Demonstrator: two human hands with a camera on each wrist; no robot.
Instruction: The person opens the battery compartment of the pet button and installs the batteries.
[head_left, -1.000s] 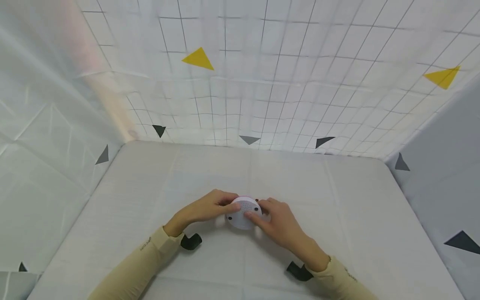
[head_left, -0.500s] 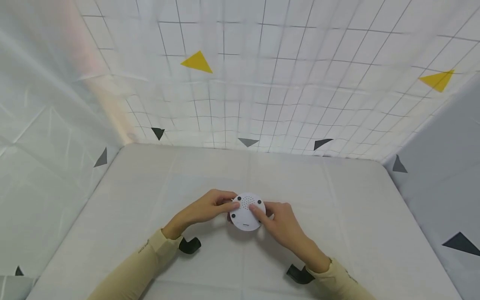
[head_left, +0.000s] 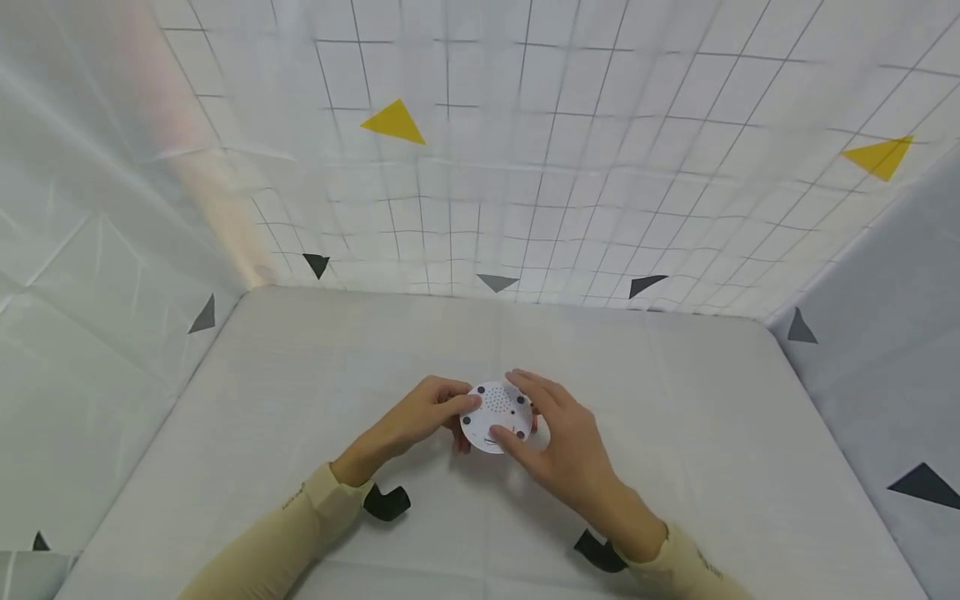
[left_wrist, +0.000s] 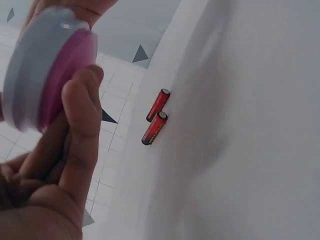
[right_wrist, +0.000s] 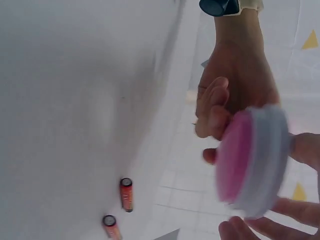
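Note:
A round device (head_left: 495,417), white with speaker holes and dark round feet on the side facing up, is held above the table in the head view. Its other side (right_wrist: 235,155) is pink in the right wrist view. My left hand (head_left: 431,417) grips its left edge, thumb on the white face and fingers against the pink underside. Around the right edge curves my right hand (head_left: 562,437), its thumb on the lower white face and its fingers spread near the top right rim. Two red batteries (left_wrist: 156,127) lie on the table beyond the device, hidden in the head view.
A white-covered table (head_left: 300,350) lies beneath both hands. Behind it rises a white gridded sheet (head_left: 570,158) with yellow and dark triangles, and plain sheets hang at both sides. Dark wrist mounts (head_left: 386,502) stick out under the sleeves.
The device has tilted so that its white, holed face shows more fully. My right hand has shifted its hold, its fingers now spread wider and higher by the rim. The left hand keeps its grip.

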